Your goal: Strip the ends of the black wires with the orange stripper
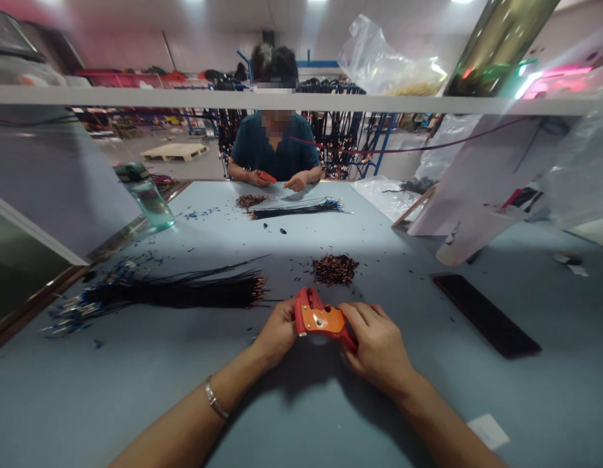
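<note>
Wire stripper (pixel 323 321): the right hand (pixel 379 338) wraps firmly round it; the left hand (pixel 279 333) bunches at its left end, hold unclear; black wire bundle (pixel 184 290) farther left of it.

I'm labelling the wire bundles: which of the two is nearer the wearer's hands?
The thicker black bundle at left, copper-coloured ends facing the left hand. The thinner bundle lies farther off, in front of the co-worker.

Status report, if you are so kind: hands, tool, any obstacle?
Right hand gripping red and orange tool. Left hand at tool's head, grip unclear. Pile of small pieces just beyond tool; nothing visibly blocking.
</note>
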The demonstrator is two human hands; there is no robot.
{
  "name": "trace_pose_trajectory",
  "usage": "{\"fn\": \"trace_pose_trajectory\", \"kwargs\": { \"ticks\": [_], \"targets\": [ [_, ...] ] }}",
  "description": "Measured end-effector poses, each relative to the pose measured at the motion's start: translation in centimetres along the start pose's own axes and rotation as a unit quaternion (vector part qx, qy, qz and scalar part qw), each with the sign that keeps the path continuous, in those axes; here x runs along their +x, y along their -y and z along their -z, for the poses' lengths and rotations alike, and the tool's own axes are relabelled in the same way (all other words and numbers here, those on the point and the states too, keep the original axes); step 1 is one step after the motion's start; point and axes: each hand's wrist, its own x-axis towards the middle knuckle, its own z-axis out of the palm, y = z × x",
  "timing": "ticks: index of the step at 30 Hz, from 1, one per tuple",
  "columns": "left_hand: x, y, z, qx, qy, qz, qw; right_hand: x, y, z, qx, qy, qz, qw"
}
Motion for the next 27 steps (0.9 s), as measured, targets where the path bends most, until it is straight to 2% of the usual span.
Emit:
{"fn": "trace_pose_trajectory", "kwargs": {
  "ticks": [11, 27],
  "targets": [
    [-0.09, -0.14, 0.06, 0.020, 0.007, 0.011, 1.000, 0.00, 0.04, -0.09, -0.003, 0.002, 0.016, 1.000],
    [-0.05, -0.67, -0.23, 0.015, 0.030, 0.014, 0.999, -0.21, 0.27, -0.86, -0.061, -0.007, 0.007, 0.998]
  ]
}}
